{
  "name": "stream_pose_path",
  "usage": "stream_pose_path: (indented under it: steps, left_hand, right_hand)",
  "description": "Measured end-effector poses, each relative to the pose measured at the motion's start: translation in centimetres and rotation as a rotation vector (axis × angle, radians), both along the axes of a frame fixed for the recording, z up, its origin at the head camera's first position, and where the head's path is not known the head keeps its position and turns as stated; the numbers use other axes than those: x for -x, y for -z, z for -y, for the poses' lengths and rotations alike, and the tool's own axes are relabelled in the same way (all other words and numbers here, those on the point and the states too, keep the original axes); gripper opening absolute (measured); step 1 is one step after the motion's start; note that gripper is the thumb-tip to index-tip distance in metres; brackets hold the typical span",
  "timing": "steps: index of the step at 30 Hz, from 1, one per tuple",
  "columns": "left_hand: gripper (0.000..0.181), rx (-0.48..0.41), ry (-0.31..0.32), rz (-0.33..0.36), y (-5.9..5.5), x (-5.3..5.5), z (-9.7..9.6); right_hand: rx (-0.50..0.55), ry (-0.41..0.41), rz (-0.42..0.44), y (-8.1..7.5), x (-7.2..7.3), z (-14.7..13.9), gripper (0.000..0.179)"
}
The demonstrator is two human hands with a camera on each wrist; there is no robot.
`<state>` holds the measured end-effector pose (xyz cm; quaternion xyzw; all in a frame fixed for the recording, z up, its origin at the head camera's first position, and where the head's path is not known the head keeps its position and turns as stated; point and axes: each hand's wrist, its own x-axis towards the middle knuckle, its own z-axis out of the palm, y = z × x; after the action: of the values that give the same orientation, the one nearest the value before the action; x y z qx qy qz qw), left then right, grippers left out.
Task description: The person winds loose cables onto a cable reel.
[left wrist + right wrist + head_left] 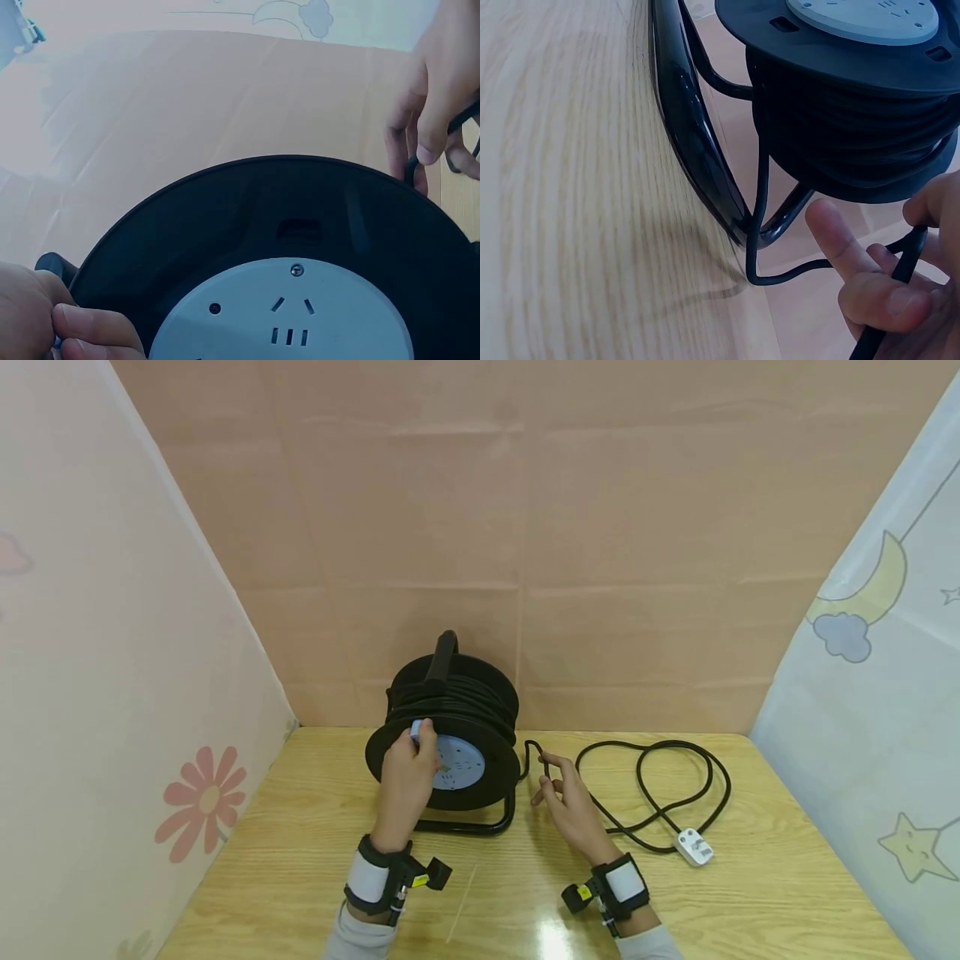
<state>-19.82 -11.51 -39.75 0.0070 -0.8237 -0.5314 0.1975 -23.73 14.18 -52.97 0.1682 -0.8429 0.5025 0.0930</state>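
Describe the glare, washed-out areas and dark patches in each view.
Head view: a bright glare spot on the light-brown wooden tabletop, near the bottom edge; left wrist view: the tan creased backdrop washes out toward the left edge; right wrist view: glossy highlights streak the shiny black tubular stand, while the wound black cable sinks into near-black.

A wood-grained table (780,893) spreads beneath the left hand (408,770) and right hand (573,808), a creased tan wall (525,527) beyond. Left of them stands a pale wall (97,652) with a pink flower (208,799); right, a second pale wall (847,727) with a yellow moon (888,577). Glare (553,939) lies nearer the viewer than either.
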Motion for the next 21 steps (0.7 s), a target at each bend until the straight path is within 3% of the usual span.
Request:
stream_pose_path:
  steps: [5, 16, 21]
  left_hand:
    - [0.046, 0.047, -0.023, -0.010, -0.1, 0.0, -0.2]
    - [0.045, 0.118, -0.051, -0.026, -0.3, 0.1, -0.7]
    - [0.044, 0.121, -0.041, -0.025, -0.4, -0.1, -1.0]
  right_hand:
    - [0.005, -0.016, 0.001, -0.2, 0.0, -0.1, 0.042]
    - [0.138, -0.052, 0.137, -1.1, -0.4, -0.3, 0.039]
    - [0.151, -0.066, 0.140, -2.4, -1.1, 0.0, 0.039]
